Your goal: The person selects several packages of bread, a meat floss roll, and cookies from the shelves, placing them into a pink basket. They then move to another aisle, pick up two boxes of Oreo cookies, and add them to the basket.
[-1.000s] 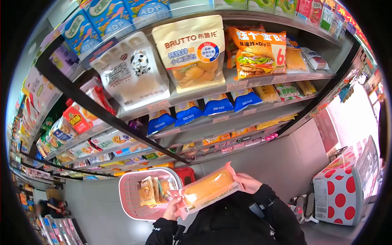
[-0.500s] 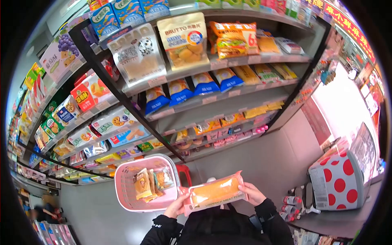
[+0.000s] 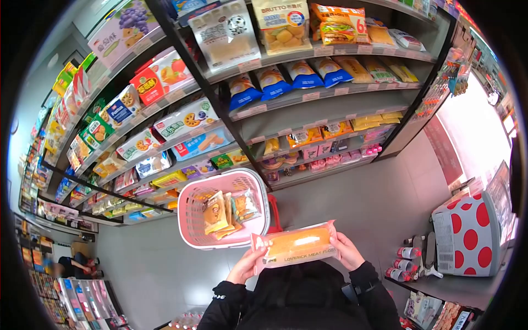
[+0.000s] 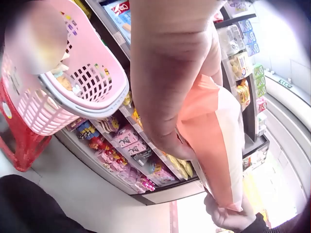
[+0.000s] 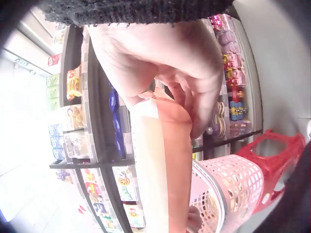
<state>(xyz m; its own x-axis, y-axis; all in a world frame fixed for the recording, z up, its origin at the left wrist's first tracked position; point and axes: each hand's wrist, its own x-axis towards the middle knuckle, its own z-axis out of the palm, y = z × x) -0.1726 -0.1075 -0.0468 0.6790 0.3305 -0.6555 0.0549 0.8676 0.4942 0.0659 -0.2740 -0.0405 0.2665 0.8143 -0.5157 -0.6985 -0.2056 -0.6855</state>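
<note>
A packaged bread loaf point(image 3: 300, 246), long and in a pink-edged wrapper marked "LOVESICK MEAT FLOSS", is held level in front of the body. My left hand point(image 3: 246, 266) pinches its left end and my right hand point(image 3: 348, 253) grips the other. The left wrist view has the wrapper's pink and white side point(image 4: 214, 141) running from one hand to the other. In the right wrist view, thumb and fingers point(image 5: 204, 107) wrap around the wrapper's end. Just beyond the loaf, a pink basket point(image 3: 190, 234) contains several snack packets point(image 3: 219, 213).
A red stool point(image 3: 274, 213) shows beside and beneath the basket. Shelves point(image 3: 330, 102) of packaged bread and biscuits curve across the front. At right are a polka-dotted box point(image 3: 467, 239) and several bottles point(image 3: 404, 264). Far left, a person point(image 3: 77, 267) is low near a display.
The head view has shifted, so shelves and basket sit further right than half a second ago. The loaf, tilted a second ago, is now nearly level; both hands keep hold of it.
</note>
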